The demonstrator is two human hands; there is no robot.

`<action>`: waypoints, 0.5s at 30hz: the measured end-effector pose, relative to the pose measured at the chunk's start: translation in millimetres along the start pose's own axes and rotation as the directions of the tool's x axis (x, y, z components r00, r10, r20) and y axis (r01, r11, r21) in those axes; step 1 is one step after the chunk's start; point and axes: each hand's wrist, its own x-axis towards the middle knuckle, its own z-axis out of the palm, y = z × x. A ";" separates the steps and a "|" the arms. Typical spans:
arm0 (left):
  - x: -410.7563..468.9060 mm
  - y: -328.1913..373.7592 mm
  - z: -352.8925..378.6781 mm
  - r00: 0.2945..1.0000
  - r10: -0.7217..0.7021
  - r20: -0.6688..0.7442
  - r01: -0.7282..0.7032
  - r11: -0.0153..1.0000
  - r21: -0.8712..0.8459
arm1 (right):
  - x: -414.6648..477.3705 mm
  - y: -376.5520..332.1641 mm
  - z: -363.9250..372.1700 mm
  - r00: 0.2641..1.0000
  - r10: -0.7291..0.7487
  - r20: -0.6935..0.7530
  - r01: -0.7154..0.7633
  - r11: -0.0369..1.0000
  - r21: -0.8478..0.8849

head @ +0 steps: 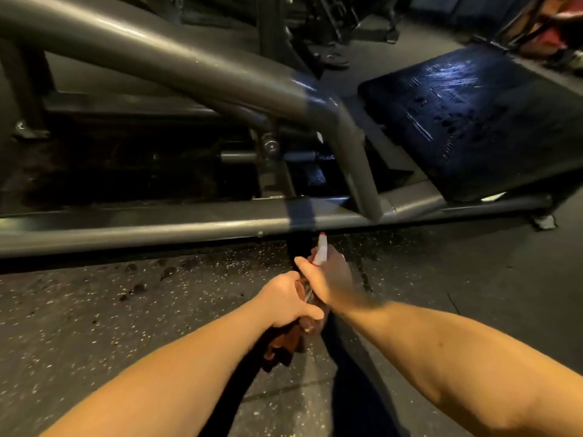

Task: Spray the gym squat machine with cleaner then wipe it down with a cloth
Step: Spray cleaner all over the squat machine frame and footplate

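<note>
A single wide-angle camera worn on the person's head looks forward and steeply down. Both forearms enter from the bottom edge, and the left hand (285, 299) and right hand (328, 279) meet close to the lens at lower centre. Just beyond them, the squat machine's grey frame tube (157, 230) crosses mid-frame, with its dark footplate (473, 121) farther off at upper right. The speckled floor (94, 310) fills the foreground.

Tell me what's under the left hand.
A crumpled brown cloth hangs below the left hand, which grips it. The right hand holds a white-nozzled spray bottle; the hands cover its body.
</note>
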 end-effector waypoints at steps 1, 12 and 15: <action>4.1 5.2 3.7 1.000 0.005 0.006 -0.005 1.000 0.006 | 2.5 4.4 -5.5 1.000 0.016 0.001 -0.016 1.000 0.015; 35.6 53.1 19.4 0.977 0.178 0.120 -0.195 0.969 0.149 | 10.3 35.1 -48.0 0.974 0.164 -0.158 -0.132 0.972 0.196; 44.4 68.7 37.7 0.979 0.166 0.118 -0.184 0.968 0.168 | 16.2 50.3 -64.6 0.960 0.189 -0.205 -0.157 0.975 0.160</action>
